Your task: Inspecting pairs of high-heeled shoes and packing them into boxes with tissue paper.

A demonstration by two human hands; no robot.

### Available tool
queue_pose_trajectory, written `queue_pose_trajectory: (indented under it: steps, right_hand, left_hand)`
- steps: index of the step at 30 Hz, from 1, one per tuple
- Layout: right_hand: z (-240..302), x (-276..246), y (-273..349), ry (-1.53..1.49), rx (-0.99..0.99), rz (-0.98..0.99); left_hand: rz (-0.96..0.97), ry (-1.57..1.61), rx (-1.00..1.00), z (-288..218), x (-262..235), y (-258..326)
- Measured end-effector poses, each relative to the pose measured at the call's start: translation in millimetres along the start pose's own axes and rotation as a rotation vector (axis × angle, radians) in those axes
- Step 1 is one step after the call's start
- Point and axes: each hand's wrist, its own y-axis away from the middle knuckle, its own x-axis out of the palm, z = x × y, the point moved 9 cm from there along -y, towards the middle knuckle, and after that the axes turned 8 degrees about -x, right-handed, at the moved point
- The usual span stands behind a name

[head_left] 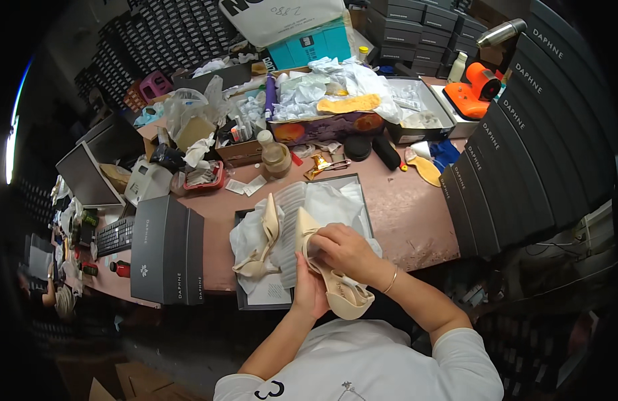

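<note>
At nine o'clock from the held shoe, dark shoebox [163,250]: on the pink tabletop [218,210], just beside a keyboard [115,236].
Second shoe [272,224], ten o'clock: cream, pointed, lying on white paper [245,234] within an open box [367,204].
Left hand [311,292], eight o'clock: clamped around the shoe's near-left side.
Held shoe [333,279], clock centre: cream, between both hands; toe toward eleven, heel toward five, past the box's near edge.
Right hand [345,250], one o'clock: together with the left on the shoe, fingers bent at its opening; fingertips hidden, grip cannot be told.
Box stack [516,147], two o'clock: dark, well apart from the hands.
</note>
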Motion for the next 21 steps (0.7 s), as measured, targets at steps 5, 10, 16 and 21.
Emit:
queue_pose_trajectory:
  steps: [5, 10, 16, 21]
  right_hand:
    - [11.1, 36.2, 4.6, 0.009, 0.137, 0.118]
    - [12.7, 33.8, 27.4, -0.188, 0.19, 0.153]
    - [15.2, 38.5, 13.2, -0.306, 0.3, 0.075]
    - [-0.3, 50.2, 24.9, -0.282, 0.416, 0.247]
  left_hand:
    - [-0.099, 0.028, -0.046, 7.2, -25.4, 13.2]
    - [-0.076, -0.054, -0.003, 8.3, -57.7, 16.4]
    - [-0.137, -0.07, 0.04, -1.2, -52.2, 15.8]
    - [-0.146, -0.119, 0.006, -6.6, -69.9, 5.1]
